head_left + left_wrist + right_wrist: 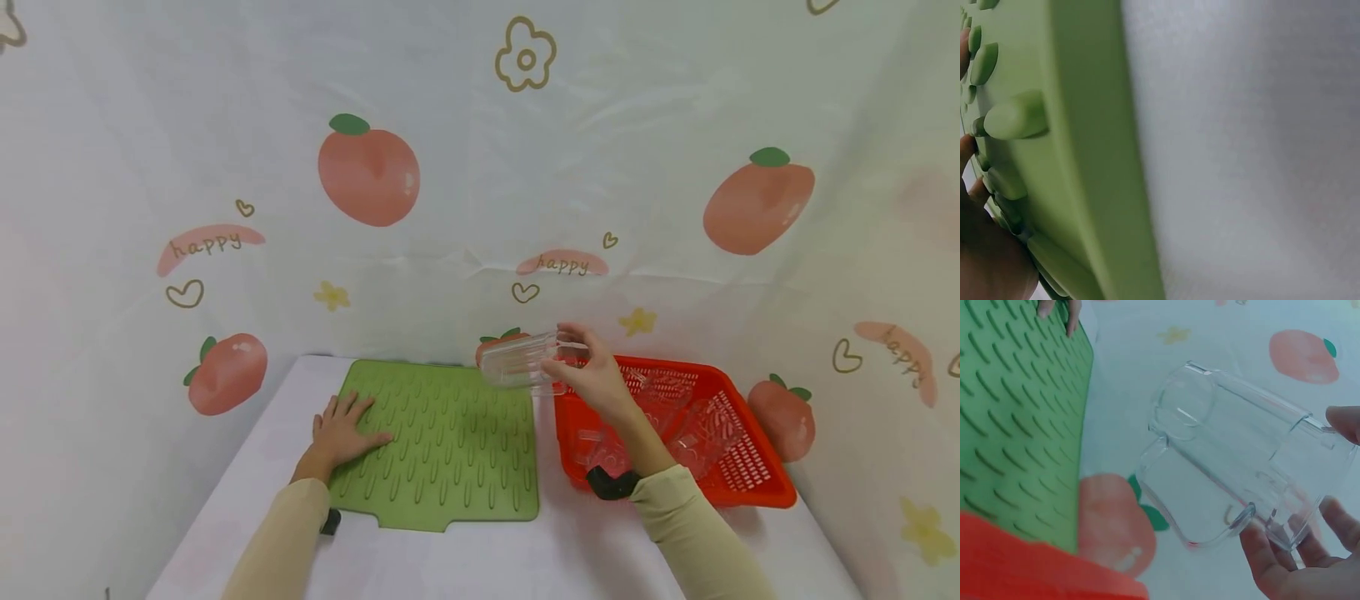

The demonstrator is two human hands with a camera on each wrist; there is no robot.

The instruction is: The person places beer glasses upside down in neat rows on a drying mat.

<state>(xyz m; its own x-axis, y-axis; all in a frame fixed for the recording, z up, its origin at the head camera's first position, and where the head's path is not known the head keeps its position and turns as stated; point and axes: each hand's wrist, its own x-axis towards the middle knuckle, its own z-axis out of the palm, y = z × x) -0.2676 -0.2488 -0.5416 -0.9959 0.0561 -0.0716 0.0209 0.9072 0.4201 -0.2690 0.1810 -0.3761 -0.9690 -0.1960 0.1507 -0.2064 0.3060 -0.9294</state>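
Observation:
My right hand [600, 379] grips a clear mug [513, 362] near one end, its fingers and thumb around it. The mug lies tilted on its side in the air, above the far right part of a green ribbed drying mat [442, 450]. In the right wrist view, the handle of the clear mug [1235, 419] shows along its lower side. My left hand [341, 433] rests on the mat's left edge with its fingers spread. Only part of that hand appears in the left wrist view, beside the raised ribs.
To the right of the mat stands a red perforated basket [742, 475] with several clear vessels lying in it. A white tabletop [487, 562] runs under everything. Behind it hangs a pale fruit-patterned cloth [465, 200].

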